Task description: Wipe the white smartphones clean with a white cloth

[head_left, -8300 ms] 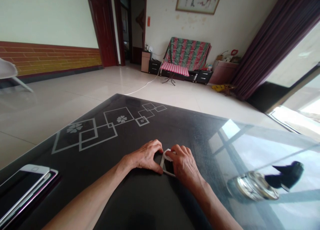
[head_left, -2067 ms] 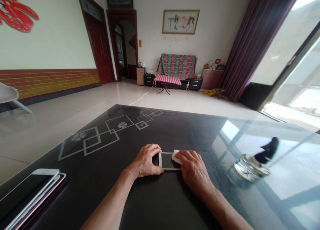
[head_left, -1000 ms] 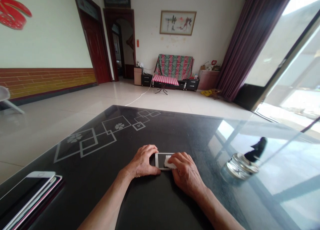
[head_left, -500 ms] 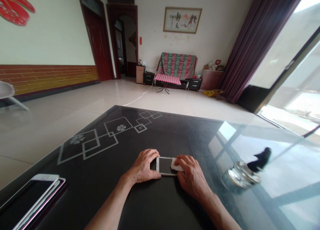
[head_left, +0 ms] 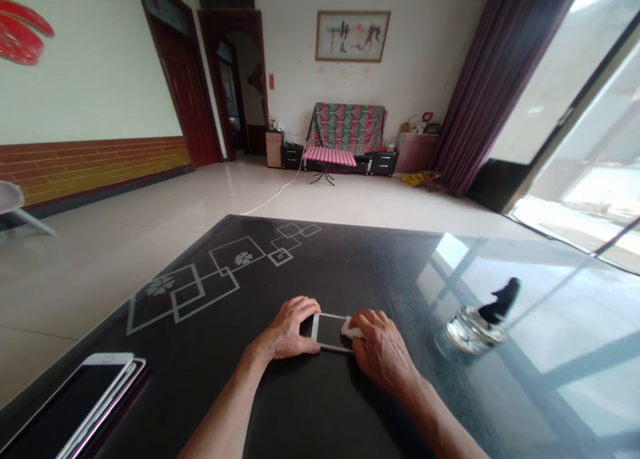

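Note:
A smartphone (head_left: 329, 331) with a white frame and a dark screen lies flat on the black tabletop, its long side running left to right. My left hand (head_left: 290, 330) grips its left end, fingers along the far edge and thumb at the near edge. In the fingers of my right hand (head_left: 381, 344) is a crumpled white wipe (head_left: 349, 328), pressed onto the right part of the screen. That hand covers the phone's right end and most of the wipe.
Stacked phones (head_left: 75, 399) lie at the table's near left. To the right stands a clear glass bottle (head_left: 470, 332) with a black spray top (head_left: 503, 302). The glossy table (head_left: 360, 259) carries grey square and flower patterns; a small checked table (head_left: 330, 156) stands across the room.
The whole view has shifted slightly, so the room and the bottle appear further left. Both hands keep their hold, and the wipe stays at the phone's right part.

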Demonstrator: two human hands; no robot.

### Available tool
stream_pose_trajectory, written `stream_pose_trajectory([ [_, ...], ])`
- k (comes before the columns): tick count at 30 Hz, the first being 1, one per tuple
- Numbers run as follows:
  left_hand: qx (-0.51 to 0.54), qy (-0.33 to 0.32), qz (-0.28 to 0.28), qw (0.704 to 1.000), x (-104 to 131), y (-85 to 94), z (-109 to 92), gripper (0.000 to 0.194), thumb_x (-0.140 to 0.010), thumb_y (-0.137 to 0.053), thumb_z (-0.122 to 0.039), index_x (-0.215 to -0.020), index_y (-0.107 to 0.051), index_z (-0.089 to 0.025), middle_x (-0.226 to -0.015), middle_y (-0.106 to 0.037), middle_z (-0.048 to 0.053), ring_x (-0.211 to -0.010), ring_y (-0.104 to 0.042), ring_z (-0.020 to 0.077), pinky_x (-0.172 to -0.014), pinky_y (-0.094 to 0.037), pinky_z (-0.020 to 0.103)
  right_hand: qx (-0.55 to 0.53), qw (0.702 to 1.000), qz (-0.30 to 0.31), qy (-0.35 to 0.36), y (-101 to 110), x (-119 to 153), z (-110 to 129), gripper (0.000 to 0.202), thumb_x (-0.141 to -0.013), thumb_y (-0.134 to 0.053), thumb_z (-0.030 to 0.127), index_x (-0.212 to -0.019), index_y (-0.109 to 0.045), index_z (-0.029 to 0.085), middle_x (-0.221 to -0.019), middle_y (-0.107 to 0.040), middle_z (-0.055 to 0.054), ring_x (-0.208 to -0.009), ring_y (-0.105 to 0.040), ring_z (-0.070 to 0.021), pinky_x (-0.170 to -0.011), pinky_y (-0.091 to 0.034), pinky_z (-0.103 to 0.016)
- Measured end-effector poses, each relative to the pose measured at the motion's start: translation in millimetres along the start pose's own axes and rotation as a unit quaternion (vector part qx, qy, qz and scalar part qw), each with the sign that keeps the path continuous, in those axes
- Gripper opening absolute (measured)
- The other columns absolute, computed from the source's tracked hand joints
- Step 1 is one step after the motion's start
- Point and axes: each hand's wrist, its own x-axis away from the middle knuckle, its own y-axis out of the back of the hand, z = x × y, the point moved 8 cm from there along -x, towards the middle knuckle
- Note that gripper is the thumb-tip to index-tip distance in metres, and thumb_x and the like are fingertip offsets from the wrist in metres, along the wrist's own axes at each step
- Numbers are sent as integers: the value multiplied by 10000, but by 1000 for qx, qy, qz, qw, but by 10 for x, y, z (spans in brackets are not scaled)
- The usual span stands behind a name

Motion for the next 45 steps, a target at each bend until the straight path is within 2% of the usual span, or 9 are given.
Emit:
stream_pose_trajectory([
  [4, -5, 6, 32, 999, 63, -82, 22, 690, -599, -782, -327, -1246, -556, -250, -1400, -481, 54, -1380, -285, 313, -1137, -230, 457, 19, 1000, 1, -9, 62, 125, 58, 171, -778, -499, 113, -855, -622, 202, -888, -617, -41, -821, -516, -177, -792, -361, -274],
  [8, -13, 17, 16, 1000, 88, -73, 3, 752, -603, -768, -330, -1304, -517, -218, -1430, -444, 93, -1372, -314, 307, -1135, -236, 455, 26, 1000, -2, -9, 87, 188, 87, 175, -781, -498, 107, -855, -629, 196, -893, -623, -48, -809, -516, -177, -785, -364, -274],
  [12, -19, 12, 14, 1000, 75, -52, -59, 694, -588, -769, -334, -1245, -576, -220, -1401, -467, 91, -1335, -372, 298, -1114, -277, 431, 26, 1000, -8, -5, 94, 187, 76, 176, -783, -498, 108, -854, -634, 195, -889, -623, -50, -814, -518, -179, -783, -368, -274],
  [24, -49, 16, 23, 998, 137, -134, 22, 800, -609, -767, -358, -1346, -480, -239, -1470, -392, 87, -1390, -272, 317, -1141, -223, 467, -38, 999, 22, 30, 57, 132, -29, 204, -769, -491, 97, -870, -631, 207, -878, -590, -34, -827, -515, -170, -771, -381, -262],
  [45, -46, 16, 12, 999, 133, -90, -36, 762, -622, -774, -367, -1317, -517, -193, -1452, -412, 113, -1364, -326, 308, -1128, -259, 447, -42, 998, -6, 39, 32, 188, -23, 222, -756, -491, 94, -888, -628, 208, -918, -606, -42, -841, -518, -176, -815, -386, -280],
])
